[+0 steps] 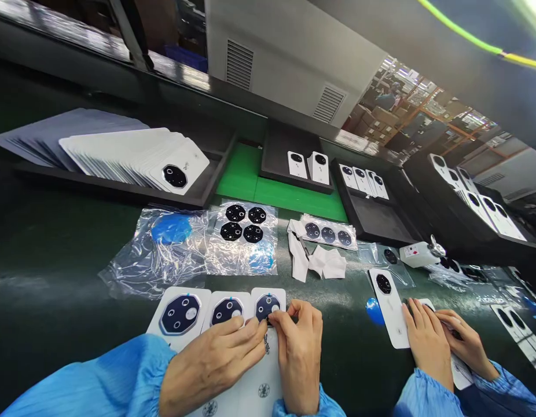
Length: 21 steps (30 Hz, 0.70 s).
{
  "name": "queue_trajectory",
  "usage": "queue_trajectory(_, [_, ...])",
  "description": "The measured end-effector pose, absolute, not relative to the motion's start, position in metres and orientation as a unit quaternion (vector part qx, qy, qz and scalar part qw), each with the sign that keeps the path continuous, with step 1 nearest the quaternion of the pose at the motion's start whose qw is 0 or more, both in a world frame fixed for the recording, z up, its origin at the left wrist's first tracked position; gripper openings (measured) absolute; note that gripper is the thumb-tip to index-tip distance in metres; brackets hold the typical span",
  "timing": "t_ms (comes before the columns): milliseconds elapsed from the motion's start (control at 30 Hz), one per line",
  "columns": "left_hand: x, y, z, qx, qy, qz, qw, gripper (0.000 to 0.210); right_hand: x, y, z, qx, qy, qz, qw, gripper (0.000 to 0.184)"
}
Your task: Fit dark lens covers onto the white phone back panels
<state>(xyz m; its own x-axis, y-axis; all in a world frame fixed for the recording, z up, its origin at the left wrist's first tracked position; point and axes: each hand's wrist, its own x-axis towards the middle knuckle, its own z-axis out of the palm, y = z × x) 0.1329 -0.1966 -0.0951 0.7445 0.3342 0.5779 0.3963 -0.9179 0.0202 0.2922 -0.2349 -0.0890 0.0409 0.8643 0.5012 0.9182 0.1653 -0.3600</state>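
Observation:
Three white phone-back-shaped panels lie side by side at the near edge: a left panel (202, 298), a middle panel (213, 299) and a right panel (280, 292). Each bears a dark octagonal camera decal with rings, among them the left octagon (172, 318) and the right octagon (263, 304). My left hand (211, 362) reaches across the middle panel, fingers bunched, fingertips by the right octagon's lower left edge. At that octagon's lower right edge, my right hand (299, 347) pinches with thumb and forefinger. Whatever is between either hand's fingertips is too small to tell.
Behind lie a clear bag (164, 272), a sheet of black octagons (224, 260) and white paper scraps (329, 263). Trays of panels, including a black tray (194, 200), stand further back. At right, a co-worker's hands (428, 341) rest on another panel near a white bottle (415, 255).

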Motion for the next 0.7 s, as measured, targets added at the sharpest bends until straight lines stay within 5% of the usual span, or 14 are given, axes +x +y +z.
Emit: queue_trajectory(700, [0.1352,-0.1942,-0.0926,-0.929,-0.196,-0.308,0.065,0.051,0.2892,-0.2354,-0.0929,-0.645,-0.695,-0.075,0.308,0.027])
